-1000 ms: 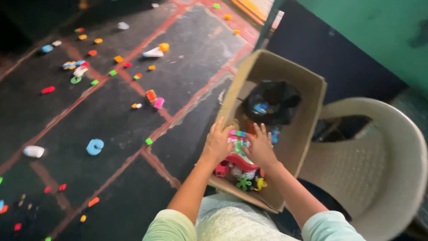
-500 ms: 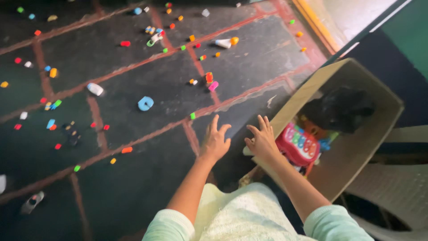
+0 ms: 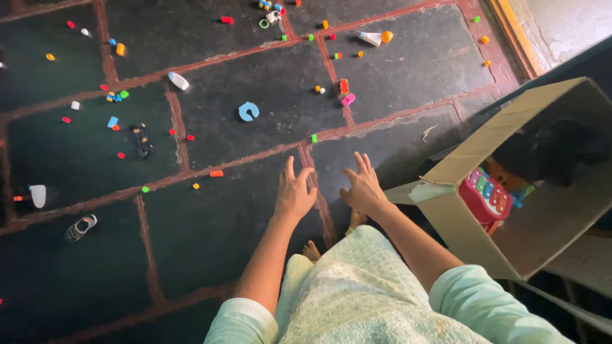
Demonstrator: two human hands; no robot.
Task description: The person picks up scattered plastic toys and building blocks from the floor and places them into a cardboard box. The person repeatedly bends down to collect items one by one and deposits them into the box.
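Both hands spread and released, left hand [image 3: 293,192] and right hand [image 3: 364,188] over bare floor [image 3: 217,223]; cardboard box [image 3: 468,232] edge just right, toys scattered ahead.

The floor [image 3: 223,216] looks like dark, matt stone slabs with a rough face, parted by dull reddish joints that are worn and uneven. The box [image 3: 472,236] is plain brown cardboard, matt, with a bent, creased flap, while the red toy keyboard [image 3: 486,199] inside it and the light blue curved piece [image 3: 248,111] on the floor look like smooth, slightly glossy plastic. The pale green garment [image 3: 363,299] is soft cloth with a fine, raised, lace-like texture, its ribbed cuffs matt.
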